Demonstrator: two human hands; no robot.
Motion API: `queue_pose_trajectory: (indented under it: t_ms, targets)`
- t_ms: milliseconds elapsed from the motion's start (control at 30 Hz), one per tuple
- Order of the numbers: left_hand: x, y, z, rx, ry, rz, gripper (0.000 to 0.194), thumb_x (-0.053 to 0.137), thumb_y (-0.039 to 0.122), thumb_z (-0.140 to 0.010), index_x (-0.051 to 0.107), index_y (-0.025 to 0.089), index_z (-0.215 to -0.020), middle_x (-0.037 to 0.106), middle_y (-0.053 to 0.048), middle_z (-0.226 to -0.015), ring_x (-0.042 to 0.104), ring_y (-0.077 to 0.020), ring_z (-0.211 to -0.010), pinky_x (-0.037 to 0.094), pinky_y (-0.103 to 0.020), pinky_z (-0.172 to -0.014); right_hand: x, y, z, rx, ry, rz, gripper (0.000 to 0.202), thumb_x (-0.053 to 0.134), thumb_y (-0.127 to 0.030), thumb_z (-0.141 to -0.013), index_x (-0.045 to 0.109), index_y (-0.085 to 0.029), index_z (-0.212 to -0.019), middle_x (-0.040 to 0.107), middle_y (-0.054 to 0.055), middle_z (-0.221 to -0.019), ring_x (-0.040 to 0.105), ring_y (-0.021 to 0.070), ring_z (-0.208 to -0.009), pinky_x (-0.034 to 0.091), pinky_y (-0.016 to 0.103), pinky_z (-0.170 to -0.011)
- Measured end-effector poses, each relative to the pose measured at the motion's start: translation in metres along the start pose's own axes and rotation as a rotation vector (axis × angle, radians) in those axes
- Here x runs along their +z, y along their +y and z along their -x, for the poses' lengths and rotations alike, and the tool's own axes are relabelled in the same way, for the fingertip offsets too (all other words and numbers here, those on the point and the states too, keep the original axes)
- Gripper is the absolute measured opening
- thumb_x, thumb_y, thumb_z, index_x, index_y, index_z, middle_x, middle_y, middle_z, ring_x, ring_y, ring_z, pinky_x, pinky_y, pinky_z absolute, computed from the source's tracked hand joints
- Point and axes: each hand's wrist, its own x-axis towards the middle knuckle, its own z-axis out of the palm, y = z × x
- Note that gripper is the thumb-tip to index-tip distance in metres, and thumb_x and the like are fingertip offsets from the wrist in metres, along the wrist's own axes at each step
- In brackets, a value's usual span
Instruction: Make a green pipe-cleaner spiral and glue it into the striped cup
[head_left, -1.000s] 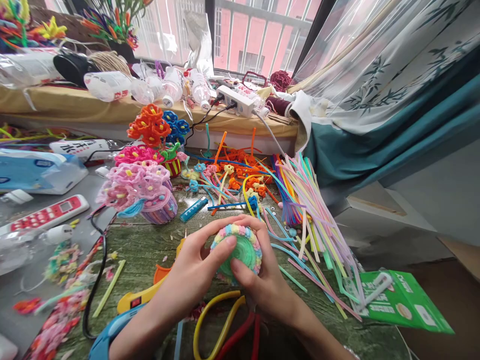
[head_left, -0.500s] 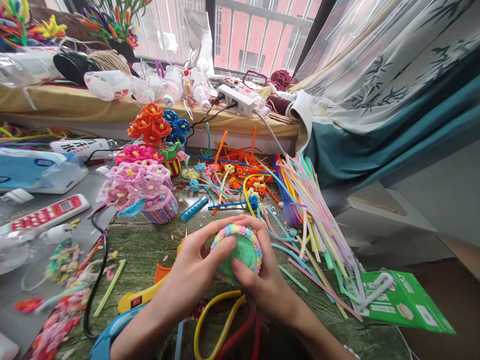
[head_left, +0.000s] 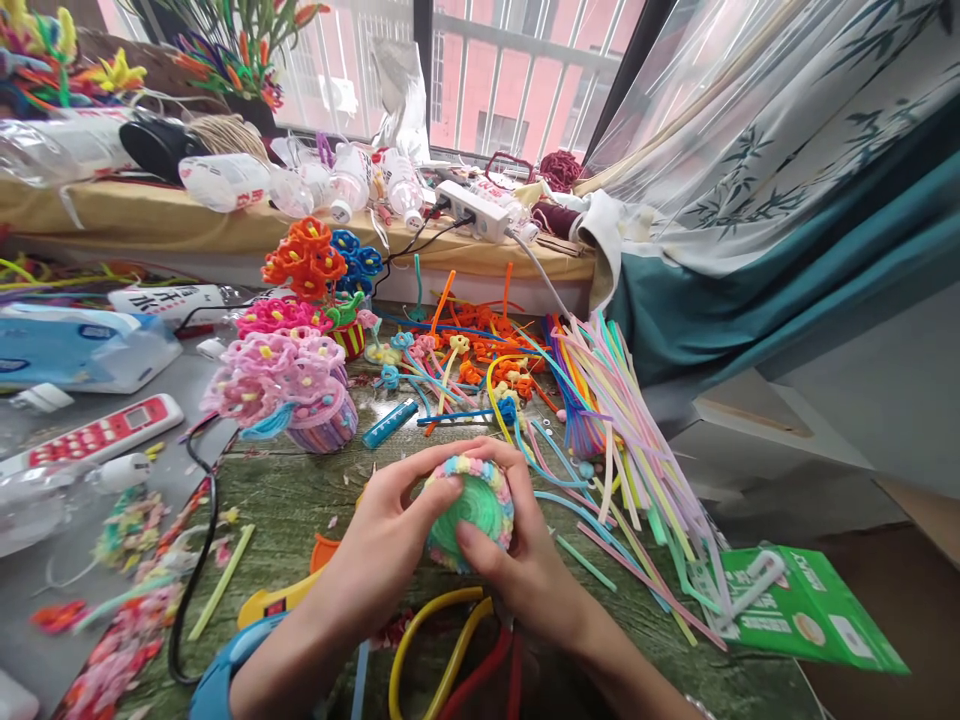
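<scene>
Both hands hold a round piece (head_left: pixel 480 510) with a green coiled disc and a fluffy rim of pink, yellow and blue. My left hand (head_left: pixel 401 510) grips its left side, thumb on the upper left of the disc. On the right side is my right hand (head_left: pixel 525 535), its thumb pressed on the lower part of the green face. The fingers of both hands curl round the far edge, and their tips are partly hidden. Behind the hands lie a blue lighter (head_left: pixel 390 423) and several loose pipe cleaners (head_left: pixel 450 395).
Pink pipe-cleaner flowers in a striped pot (head_left: pixel 322 420) stand at the left. A yellow glue gun (head_left: pixel 277 600) lies beside my left forearm, near a black cable (head_left: pixel 212 560). At the right are a pipe-cleaner bundle (head_left: pixel 637 430) and a green packet (head_left: pixel 817 610). Bottles (head_left: pixel 225 182) line the sill.
The round piece has turned a little in my hands, and its green face shows more fully. My left thumb sits slightly higher and further left on it. The view has shifted slightly.
</scene>
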Motion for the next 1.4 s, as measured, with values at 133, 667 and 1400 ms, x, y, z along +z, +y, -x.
queue_pose_trajectory:
  t_ms: [133, 667, 1400]
  targets:
    - [0.001, -0.005, -0.003, -0.080, 0.057, 0.127, 0.033, 0.067, 0.036, -0.085, 0.075, 0.019, -0.112, 0.075, -0.005, -0.118, 0.063, -0.0288, -0.119, 0.048, -0.035, -0.102, -0.002, 0.001, -0.004, -0.001, -0.070, -0.039, 0.061, 0.074, -0.032, -0.082, 0.041, -0.030, -0.133, 0.048, 0.005, -0.137, 0.050, 0.0248, -0.128, 0.042, 0.040, -0.110]
    - [-0.009, -0.004, -0.017, 0.093, -0.023, -0.082, 0.040, 0.060, 0.047, -0.090, 0.070, 0.022, -0.119, 0.070, -0.005, -0.129, 0.055, -0.0299, -0.130, 0.042, -0.038, -0.111, -0.009, 0.012, -0.015, -0.049, 0.094, 0.142, 0.065, 0.081, -0.028, -0.071, 0.046, -0.029, -0.125, 0.056, 0.005, -0.132, 0.055, 0.0238, -0.124, 0.044, 0.039, -0.109]
    - [-0.003, -0.013, -0.008, 0.035, -0.131, 0.146, 0.036, 0.067, 0.039, -0.090, 0.064, 0.025, -0.124, 0.068, -0.005, -0.131, 0.061, -0.0249, -0.120, 0.048, -0.031, -0.099, -0.005, 0.014, -0.007, -0.278, 0.227, 0.510, 0.087, 0.091, -0.023, -0.051, 0.044, -0.029, -0.123, 0.065, 0.009, -0.129, 0.067, 0.0286, -0.113, 0.058, 0.039, -0.088]
